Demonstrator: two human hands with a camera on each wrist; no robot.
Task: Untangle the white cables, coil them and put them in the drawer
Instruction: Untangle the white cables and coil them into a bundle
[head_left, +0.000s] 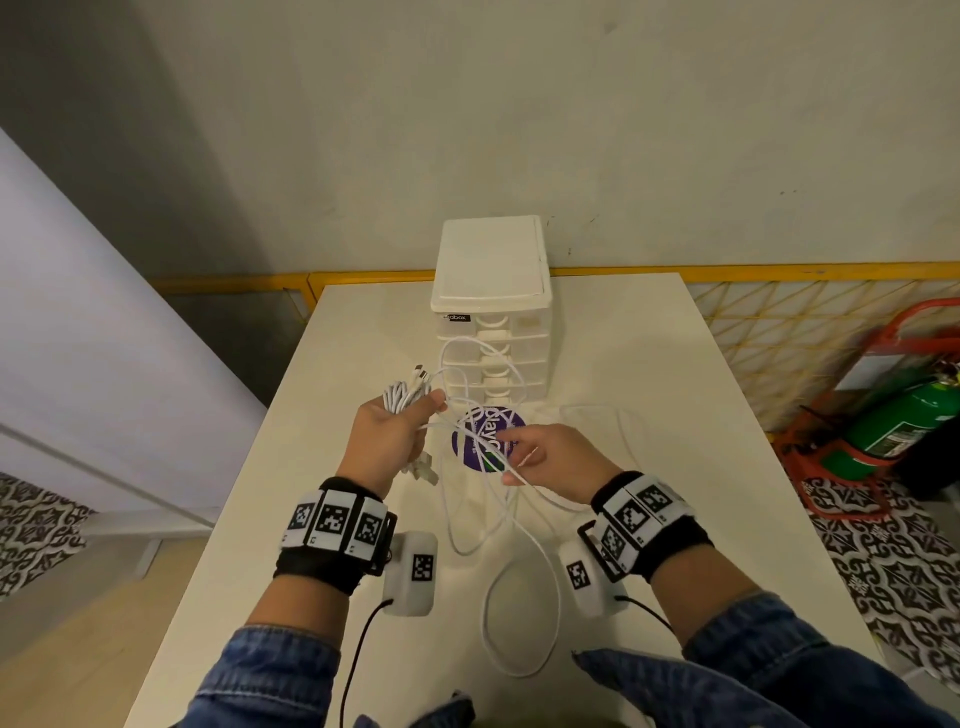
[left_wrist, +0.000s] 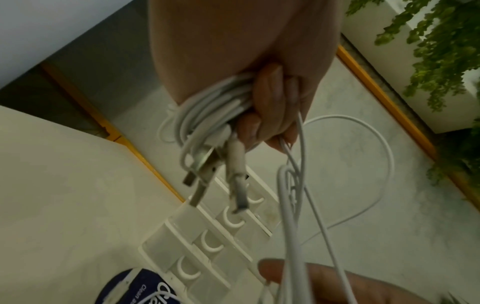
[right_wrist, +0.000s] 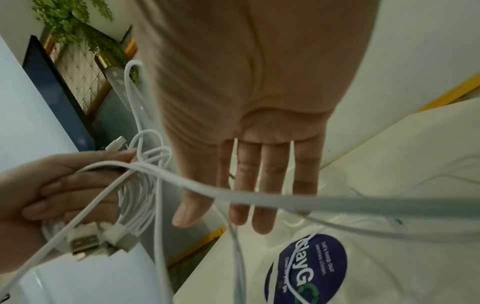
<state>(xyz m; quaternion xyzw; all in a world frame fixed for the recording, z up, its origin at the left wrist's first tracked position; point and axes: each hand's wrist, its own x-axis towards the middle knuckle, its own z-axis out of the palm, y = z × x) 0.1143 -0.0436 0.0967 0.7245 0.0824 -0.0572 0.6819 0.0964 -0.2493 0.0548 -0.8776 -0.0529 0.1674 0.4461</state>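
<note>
Untangling is under way. In front of the drawer unit, the left hand grips a coiled bundle of white cables; the right hand, fingers straight, hooks a loose strand trailing over the desk. Next, I judge: draw that strand free, then wind it.

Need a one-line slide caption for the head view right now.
Left hand grips a coiled bundle of white cables while the right hand lifts loose strands before the drawer unit.

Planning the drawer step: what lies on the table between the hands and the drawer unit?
In the head view, a round purple sticker, crossed by loose white cable loops.
</note>
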